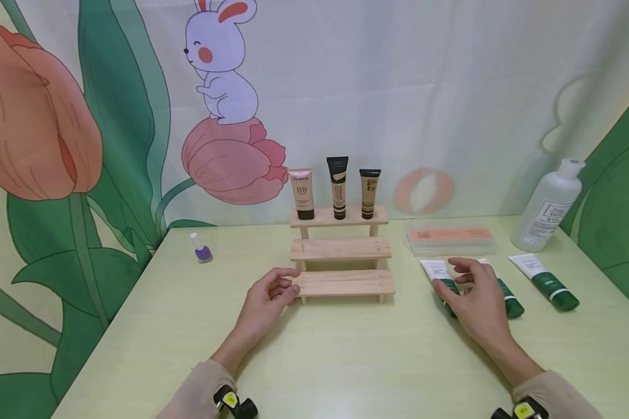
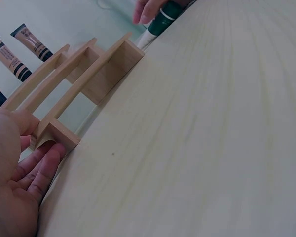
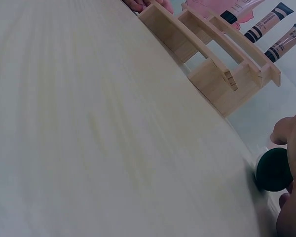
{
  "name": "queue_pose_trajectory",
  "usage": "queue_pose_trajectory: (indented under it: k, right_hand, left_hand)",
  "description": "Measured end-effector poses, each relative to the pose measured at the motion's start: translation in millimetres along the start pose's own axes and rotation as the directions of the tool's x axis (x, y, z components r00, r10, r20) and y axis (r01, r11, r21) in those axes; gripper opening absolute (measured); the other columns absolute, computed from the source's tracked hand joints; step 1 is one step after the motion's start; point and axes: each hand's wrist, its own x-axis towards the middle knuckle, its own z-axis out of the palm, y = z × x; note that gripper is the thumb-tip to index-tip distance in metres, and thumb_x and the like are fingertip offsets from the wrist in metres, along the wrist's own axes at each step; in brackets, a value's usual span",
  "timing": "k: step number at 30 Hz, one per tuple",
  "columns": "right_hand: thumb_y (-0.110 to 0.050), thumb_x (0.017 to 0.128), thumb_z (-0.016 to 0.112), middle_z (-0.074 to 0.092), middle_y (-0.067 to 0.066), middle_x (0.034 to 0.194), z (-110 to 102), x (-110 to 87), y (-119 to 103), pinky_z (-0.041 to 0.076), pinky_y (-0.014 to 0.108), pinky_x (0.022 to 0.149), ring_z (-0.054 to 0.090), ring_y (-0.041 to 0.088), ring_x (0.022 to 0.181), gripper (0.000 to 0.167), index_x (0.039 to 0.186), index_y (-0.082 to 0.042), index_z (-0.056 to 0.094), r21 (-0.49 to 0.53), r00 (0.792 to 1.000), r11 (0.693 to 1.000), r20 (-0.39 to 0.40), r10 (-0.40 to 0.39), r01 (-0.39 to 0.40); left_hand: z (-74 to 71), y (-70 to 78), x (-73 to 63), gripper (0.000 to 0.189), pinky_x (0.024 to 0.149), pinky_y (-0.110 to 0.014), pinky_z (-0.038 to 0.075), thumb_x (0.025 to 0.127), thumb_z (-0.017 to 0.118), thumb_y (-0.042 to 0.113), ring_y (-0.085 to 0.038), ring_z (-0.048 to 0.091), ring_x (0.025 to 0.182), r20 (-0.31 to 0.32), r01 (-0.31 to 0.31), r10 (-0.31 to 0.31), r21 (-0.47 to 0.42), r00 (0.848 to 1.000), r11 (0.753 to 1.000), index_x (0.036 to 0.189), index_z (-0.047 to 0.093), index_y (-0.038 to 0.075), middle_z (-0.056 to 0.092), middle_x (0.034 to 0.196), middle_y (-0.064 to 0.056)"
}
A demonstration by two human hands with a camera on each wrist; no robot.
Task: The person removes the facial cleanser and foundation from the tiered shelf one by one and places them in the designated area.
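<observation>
My left hand (image 1: pixel 266 299) pinches the left end of the lowest step of a small wooden display stand (image 1: pixel 346 285), thumb on top and fingers underneath in the left wrist view. My right hand (image 1: pixel 477 299) is over the leftmost green-and-white squeeze tube (image 1: pixel 437 270), thumb overlapping its side and fingers bent and spread apart above. That tube's green cap (image 3: pixel 274 170) shows beside the fingers in the right wrist view. A second green-and-white tube (image 1: pixel 512 302) lies partly hidden behind this hand. A third such tube (image 1: pixel 550 283) lies farther right.
On the top step stand a pink BB cream tube (image 1: pixel 303 195), a black-capped tube (image 1: pixel 338 189) and a gold tube (image 1: pixel 369 195). Behind the green tubes lies a flat clear case (image 1: pixel 451 240), with a white bottle (image 1: pixel 547 206) beyond. Purple nail polish (image 1: pixel 202 250) sits at left.
</observation>
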Motion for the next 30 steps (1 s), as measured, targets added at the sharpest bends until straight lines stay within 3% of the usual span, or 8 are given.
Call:
queue_pose_trajectory:
  k: [7, 12, 15, 19, 25, 30]
  right_hand:
    - [-0.023, 0.096, 0.09, 0.057, 0.016, 0.13, 1, -0.4, -4, 0.041, 0.019, 0.079, 0.06, 0.024, 0.107, 0.053, 0.141, -0.006, 0.068, 0.03, 0.998, 0.999, -0.067, 0.014, -0.012]
    - [-0.019, 0.095, 0.09, 0.052, 0.015, 0.138, -3, 1.8, -12, 0.047, 0.014, 0.086, 0.064, 0.024, 0.114, 0.06, 0.149, -0.012, 0.064, 0.125, 0.993, 0.991, -0.11, 0.052, -0.038]
    - [-0.019, 0.095, 0.09, 0.047, 0.013, 0.147, -6, 7.2, -16, 0.051, 0.01, 0.089, 0.064, 0.013, 0.116, 0.068, 0.155, -0.017, 0.058, 0.184, 0.99, 0.982, -0.124, 0.07, -0.046]
    - [-0.015, 0.096, 0.088, 0.048, 0.006, 0.151, -7, 20.5, -26, 0.055, 0.012, 0.092, 0.062, 0.005, 0.121, 0.07, 0.157, -0.016, 0.054, 0.295, 0.989, 0.955, -0.131, 0.062, -0.021]
    - [-0.012, 0.099, 0.086, 0.057, 0.001, 0.149, 0, 48.0, -52, 0.057, 0.019, 0.099, 0.064, 0.022, 0.131, 0.068, 0.158, -0.012, 0.052, 0.45, 0.994, 0.892, -0.111, 0.006, 0.045]
    - [-0.014, 0.1, 0.085, 0.062, 0.004, 0.144, 13, 69.5, -72, 0.058, 0.019, 0.098, 0.067, 0.023, 0.127, 0.064, 0.156, -0.016, 0.054, 0.506, 0.995, 0.858, -0.094, -0.044, 0.085]
  left_hand:
    - [-2.5, 0.7, -0.1, 0.027, 0.075, -0.023, 0.055, 0.109, 0.076, 0.017, -0.026, 0.073, 0.095, 0.004, 0.001, -0.001, -0.003, 1.0, 1.0, 0.135, 0.076, 0.018, 0.077, 0.109, -0.009]
    - [-1.6, 0.6, 0.1, 0.026, 0.075, -0.022, 0.055, 0.108, 0.076, 0.016, -0.024, 0.071, 0.093, 0.002, 0.006, -0.006, -0.006, 1.0, 1.0, 0.135, 0.076, 0.018, 0.076, 0.108, -0.009]
    - [-0.1, 0.0, 0.3, 0.026, 0.076, -0.023, 0.056, 0.108, 0.076, 0.016, -0.023, 0.071, 0.093, 0.002, 0.006, -0.006, -0.016, 1.0, 1.0, 0.134, 0.076, 0.018, 0.076, 0.108, -0.009]
    - [-0.7, -1.3, 0.9, 0.026, 0.076, -0.023, 0.056, 0.108, 0.077, 0.017, -0.023, 0.071, 0.092, 0.006, -0.007, 0.007, -0.027, 1.0, 1.0, 0.134, 0.076, 0.017, 0.076, 0.108, -0.01]
    - [-2.0, -2.9, -0.1, 0.026, 0.078, -0.023, 0.058, 0.108, 0.077, 0.017, -0.024, 0.071, 0.093, 0.01, -0.011, 0.011, -0.038, 1.0, 0.999, 0.134, 0.076, 0.017, 0.075, 0.107, -0.01]
    - [-1.8, -2.8, 0.4, 0.026, 0.08, -0.024, 0.06, 0.108, 0.076, 0.016, -0.025, 0.072, 0.094, 0.017, -0.018, 0.019, -0.043, 1.0, 0.999, 0.135, 0.076, 0.016, 0.075, 0.108, -0.011]
